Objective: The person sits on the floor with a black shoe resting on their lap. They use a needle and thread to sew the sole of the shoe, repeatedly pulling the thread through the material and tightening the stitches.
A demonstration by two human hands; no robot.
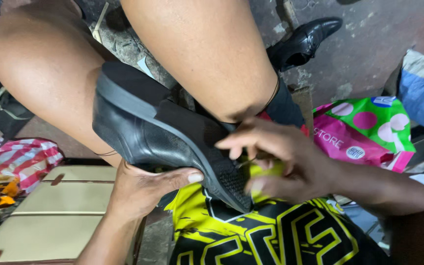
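The left hand (141,189) is cupping a black leather shoe (158,135) from below, its grip closed on the upper, thumb along the sole edge. The right hand (276,157) is pinching narrowly at the sole's toe end; what it pinches is too small to tell. The shoe is lying sole-up between the knees, above a yellow-black shirt (271,235). One more black shoe (305,41) is sitting on the floor (369,49). A pink-green dotted bag (369,130) is lying at right, a red-striped bag (18,159) at left beside a cream case (60,211).

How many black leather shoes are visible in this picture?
2. One black leather shoe with a textured sole is held sole-up on the lap by the left hand. The other shiny black leather shoe lies on the concrete floor, top right. Others may be hidden.
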